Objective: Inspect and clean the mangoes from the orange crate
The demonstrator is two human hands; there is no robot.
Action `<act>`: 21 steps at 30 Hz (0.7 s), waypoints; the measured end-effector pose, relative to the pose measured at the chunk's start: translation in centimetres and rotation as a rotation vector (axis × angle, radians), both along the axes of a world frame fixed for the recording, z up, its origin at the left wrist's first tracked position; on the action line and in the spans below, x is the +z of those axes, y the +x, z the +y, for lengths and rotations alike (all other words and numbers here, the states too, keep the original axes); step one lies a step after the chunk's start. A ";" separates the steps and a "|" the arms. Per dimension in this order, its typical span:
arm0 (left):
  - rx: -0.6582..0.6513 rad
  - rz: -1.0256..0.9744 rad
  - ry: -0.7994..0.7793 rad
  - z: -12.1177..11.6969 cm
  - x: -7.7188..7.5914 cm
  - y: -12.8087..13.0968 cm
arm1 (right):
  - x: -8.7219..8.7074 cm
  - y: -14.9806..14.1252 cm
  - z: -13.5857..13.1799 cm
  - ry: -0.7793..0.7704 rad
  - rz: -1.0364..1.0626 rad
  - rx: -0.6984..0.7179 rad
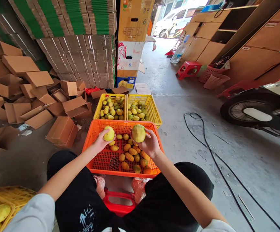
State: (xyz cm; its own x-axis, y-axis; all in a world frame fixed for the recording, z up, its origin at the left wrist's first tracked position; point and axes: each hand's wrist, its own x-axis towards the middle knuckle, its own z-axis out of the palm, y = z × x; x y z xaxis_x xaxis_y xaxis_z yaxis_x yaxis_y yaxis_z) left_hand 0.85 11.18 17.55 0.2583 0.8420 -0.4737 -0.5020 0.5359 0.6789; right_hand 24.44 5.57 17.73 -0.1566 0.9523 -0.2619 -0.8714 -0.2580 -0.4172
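In my left hand (101, 140) I hold a yellow papaya (109, 133), fingers wrapped around its side. A greener, yellowish papaya (138, 133) rests in the grip of my right hand (150, 143). Both fruits are raised above an orange plastic crate (91, 129). Inside that crate lie several orange and yellow papayas (129, 157), mostly toward its right half, with the slatted floor showing at left. Behind it stand two yellow crates, a left one (97, 108) and a right one (155, 108), with several greenish-yellow papayas in each.
Another yellow crate of fruit (16, 196) stands at lower left. Loose cardboard boxes (35, 119) are heaped on the left, below stacked flat cartons (82, 58). At right are a black cable (209, 148) and a motorcycle wheel (236, 111). A red stool (188, 69) stands farther back.
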 end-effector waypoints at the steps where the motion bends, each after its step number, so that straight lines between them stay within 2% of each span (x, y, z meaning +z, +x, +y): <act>1: -0.022 0.025 0.008 0.0 -0.5 -0.6 | 0.0 0.2 -0.1 -0.012 -0.009 -0.024; 5: -0.037 0.116 0.018 -0.6 -3.2 -3.7 | -0.2 1.5 -0.2 -0.087 0.004 -0.106; 7: -0.036 0.159 -0.029 -1.4 -4.5 -5.3 | -0.9 2.1 -0.7 -0.106 0.028 -0.118; 9: -0.037 0.185 -0.123 -2.4 -5.5 -6.6 | -2.6 2.2 -2.0 -0.126 0.060 -0.123; 11: 0.005 0.176 -0.249 -3.7 -6.3 -7.4 | -5.3 1.4 -4.3 -0.193 0.109 -0.139; 14: 0.123 0.035 -0.293 -6.3 -7.5 -7.7 | -10.0 -1.2 -8.4 -0.285 0.172 -0.159; 16: 0.213 -0.064 -0.280 -8.5 -8.7 -7.2 | -12.4 -3.0 -10.3 -0.334 0.201 -0.125; 18: 0.286 -0.112 -0.266 -10.5 -10.3 -6.4 | -13.4 -4.5 -10.7 -0.320 0.232 -0.056; 21: 0.391 -0.133 -0.288 -12.6 -12.5 -5.1 | -13.2 -5.6 -9.6 -0.225 0.232 -0.017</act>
State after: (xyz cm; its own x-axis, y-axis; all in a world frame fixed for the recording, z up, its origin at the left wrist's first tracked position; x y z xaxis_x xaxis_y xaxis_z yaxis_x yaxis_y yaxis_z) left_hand -4.27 -1.42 5.09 0.0240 0.7276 -0.6855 -0.7748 0.4468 0.4472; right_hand 18.87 -4.00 4.58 -0.2217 0.8777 -0.4249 -0.9416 -0.3059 -0.1407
